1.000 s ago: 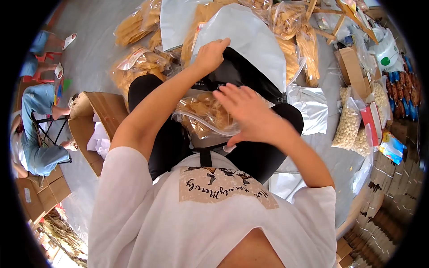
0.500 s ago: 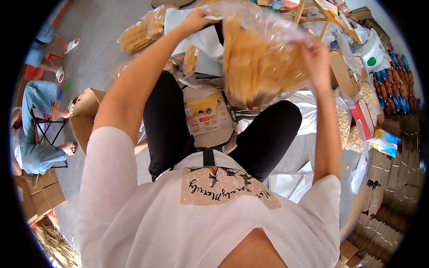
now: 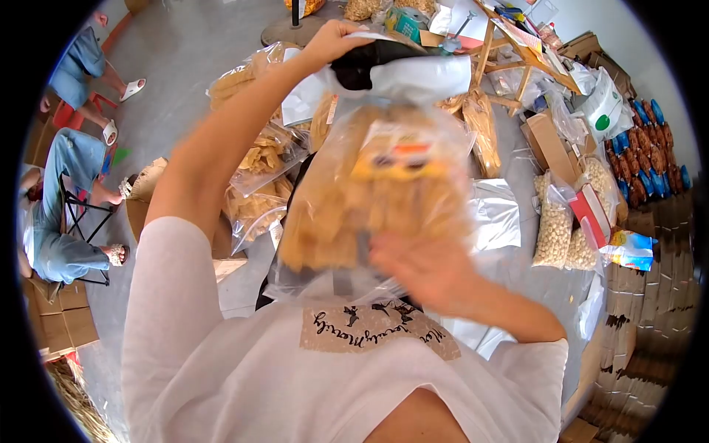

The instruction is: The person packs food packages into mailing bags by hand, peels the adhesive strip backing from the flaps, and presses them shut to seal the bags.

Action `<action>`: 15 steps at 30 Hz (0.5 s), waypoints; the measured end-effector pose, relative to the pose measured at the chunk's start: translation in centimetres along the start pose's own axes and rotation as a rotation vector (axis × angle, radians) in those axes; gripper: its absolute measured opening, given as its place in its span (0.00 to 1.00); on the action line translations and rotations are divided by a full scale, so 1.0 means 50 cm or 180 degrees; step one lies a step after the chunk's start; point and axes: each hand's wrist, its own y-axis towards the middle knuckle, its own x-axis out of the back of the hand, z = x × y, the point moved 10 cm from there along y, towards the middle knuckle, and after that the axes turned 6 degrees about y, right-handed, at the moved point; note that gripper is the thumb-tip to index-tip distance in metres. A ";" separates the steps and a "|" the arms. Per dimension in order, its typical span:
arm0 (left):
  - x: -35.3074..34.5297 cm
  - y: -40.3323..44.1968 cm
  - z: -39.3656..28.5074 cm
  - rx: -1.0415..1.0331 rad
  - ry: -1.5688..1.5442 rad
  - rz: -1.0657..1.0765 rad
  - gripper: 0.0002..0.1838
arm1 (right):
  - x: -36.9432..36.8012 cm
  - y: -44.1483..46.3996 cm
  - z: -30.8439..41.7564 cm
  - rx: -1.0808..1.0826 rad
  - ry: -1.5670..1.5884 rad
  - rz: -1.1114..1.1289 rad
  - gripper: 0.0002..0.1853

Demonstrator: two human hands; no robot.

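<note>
My left hand pinches the edge of a white mailer bag with a black inside, held up at the top middle, its mouth partly open. In front of my chest is a clear plastic bag of flat tan pieces, blurred by motion, with a yellow and white label facing up. My right hand is at the lower right part of this bag; its fingers are smeared, and I cannot make out their grip. The clear bag lies just below the mailer, and my lap is mostly hidden behind it.
More bags of tan pieces lie on the floor to the left, near a cardboard box. Two seated people are at the far left. Bags of pale round pieces, boxes and a wooden stand are on the right.
The clear bag has moved from the upper right to in front of my chest, its label now showing. My right hand has come down with it. The mailer is held up at the top, more visible.
</note>
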 end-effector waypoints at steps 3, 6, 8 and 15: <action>-0.034 -0.066 -0.063 -0.0306 0.0562 -0.0100 0.13 | -0.138 -0.062 -0.014 -0.0931 0.0888 0.0791 0.19; -0.067 -0.120 -0.091 -0.0288 0.0770 -0.0032 0.12 | -0.236 -0.123 -0.023 -0.1603 0.1924 0.2105 0.19; -0.061 -0.147 -0.106 -0.0298 0.0826 -0.0187 0.12 | -0.208 -0.105 0.013 -0.1146 0.2937 0.2267 0.17; 0.003 -0.142 -0.161 -0.0648 0.1037 -0.0694 0.11 | 0.175 0.062 -0.358 -0.1411 -0.0127 -0.1456 0.17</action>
